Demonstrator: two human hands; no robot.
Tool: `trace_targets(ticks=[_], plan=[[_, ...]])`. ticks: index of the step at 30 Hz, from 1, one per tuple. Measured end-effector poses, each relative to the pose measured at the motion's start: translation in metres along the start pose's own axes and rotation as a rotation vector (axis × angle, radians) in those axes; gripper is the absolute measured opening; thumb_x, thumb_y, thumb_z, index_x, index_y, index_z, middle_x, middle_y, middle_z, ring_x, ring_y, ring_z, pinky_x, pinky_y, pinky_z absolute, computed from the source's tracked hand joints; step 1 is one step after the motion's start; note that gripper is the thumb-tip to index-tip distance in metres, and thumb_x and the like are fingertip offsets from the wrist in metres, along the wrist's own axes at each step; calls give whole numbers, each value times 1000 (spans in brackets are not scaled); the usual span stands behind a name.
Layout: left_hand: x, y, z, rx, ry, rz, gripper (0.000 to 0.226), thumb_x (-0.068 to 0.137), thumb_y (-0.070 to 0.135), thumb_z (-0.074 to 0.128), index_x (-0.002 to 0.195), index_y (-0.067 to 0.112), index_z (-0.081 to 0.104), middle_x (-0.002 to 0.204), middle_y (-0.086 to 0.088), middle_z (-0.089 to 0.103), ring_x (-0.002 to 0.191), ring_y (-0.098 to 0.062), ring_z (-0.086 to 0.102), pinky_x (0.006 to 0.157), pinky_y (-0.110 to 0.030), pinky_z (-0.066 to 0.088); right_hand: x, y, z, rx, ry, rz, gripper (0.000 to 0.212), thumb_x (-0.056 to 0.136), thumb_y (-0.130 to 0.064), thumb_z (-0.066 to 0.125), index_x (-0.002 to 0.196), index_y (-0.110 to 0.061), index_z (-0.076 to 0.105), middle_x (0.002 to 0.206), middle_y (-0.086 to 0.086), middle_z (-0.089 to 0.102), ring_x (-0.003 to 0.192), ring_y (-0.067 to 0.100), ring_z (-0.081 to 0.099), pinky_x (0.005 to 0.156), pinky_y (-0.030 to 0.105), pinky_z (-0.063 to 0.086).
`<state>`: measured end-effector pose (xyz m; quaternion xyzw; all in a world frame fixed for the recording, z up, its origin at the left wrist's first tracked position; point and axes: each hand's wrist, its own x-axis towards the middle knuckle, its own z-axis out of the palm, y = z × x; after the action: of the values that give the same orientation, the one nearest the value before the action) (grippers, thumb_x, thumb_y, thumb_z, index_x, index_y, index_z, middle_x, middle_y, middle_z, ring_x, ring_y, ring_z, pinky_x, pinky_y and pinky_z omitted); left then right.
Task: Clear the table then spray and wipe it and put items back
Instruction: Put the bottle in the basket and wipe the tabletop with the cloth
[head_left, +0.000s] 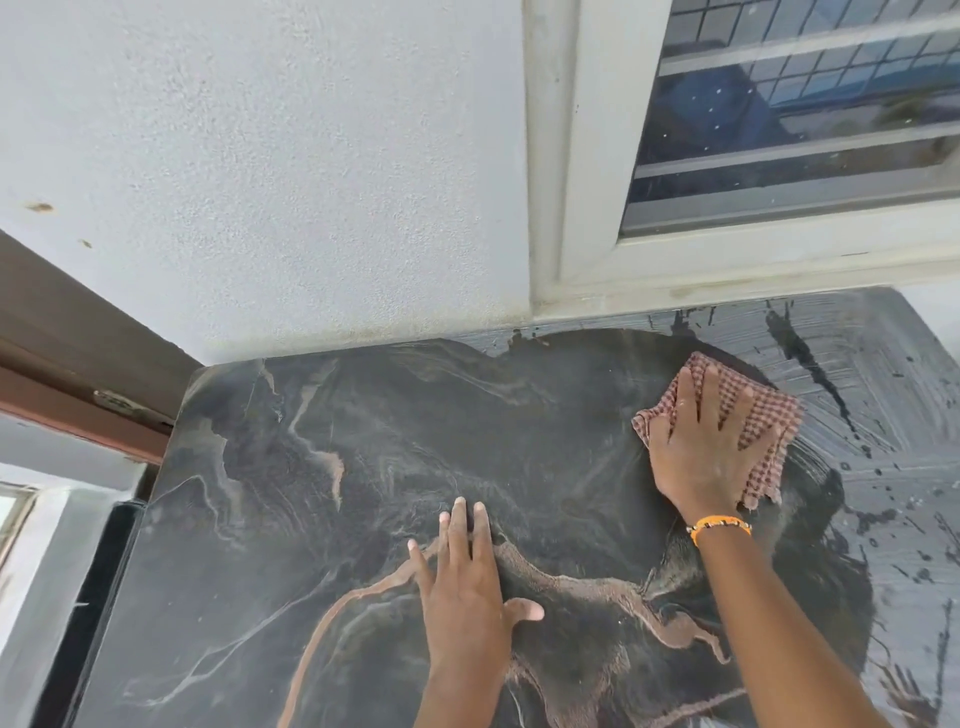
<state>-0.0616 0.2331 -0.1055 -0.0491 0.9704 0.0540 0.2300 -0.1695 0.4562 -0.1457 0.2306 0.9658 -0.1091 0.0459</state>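
A dark marble table (322, 467) with tan veins fills the lower view, pushed against the wall. My right hand (711, 447) lies flat, fingers spread, pressing a red-and-white checked cloth (763, 415) onto the table's far right part. My left hand (467, 587) rests palm down on the bare stone near the middle, holding nothing. The surface to the right of the cloth is wet, with streaks and droplets (883, 415). No other items stand on the table.
A textured white wall (311, 182) rises behind the table. A white-framed window (779, 156) sits above the far right edge. A brown door frame (78, 364) borders the table's left side.
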Motion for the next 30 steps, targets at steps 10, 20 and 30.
trace_targets(ticks=[10, 20, 30], plan=[[5, -1, -1, -60, -27, -3, 111, 74, 61, 56, 146, 20, -18, 156, 2, -22, 145, -19, -16, 115, -49, -11, -31, -162, 34, -132, -112, -778, 65, 94, -43, 28, 150, -20, 5, 159, -3, -8, 145, 30, -10, 107, 65, -11], [7, 9, -5, -46, 9, 12, 119, 69, 70, 55, 136, 22, -32, 152, 3, -29, 144, -20, -20, 112, -51, -17, 11, -165, 30, -77, -86, -766, 61, 95, -42, 26, 149, -19, 10, 160, -5, 4, 146, 18, 0, 115, 49, -1], [12, 51, 1, 24, 10, 217, 124, 62, 75, 53, 139, 17, -24, 152, -2, -27, 132, -26, -32, 108, -50, -20, 95, -7, -10, -72, 2, -401, 59, 95, -39, 30, 149, -20, 15, 159, -6, 9, 146, 18, 6, 115, 52, 7]])
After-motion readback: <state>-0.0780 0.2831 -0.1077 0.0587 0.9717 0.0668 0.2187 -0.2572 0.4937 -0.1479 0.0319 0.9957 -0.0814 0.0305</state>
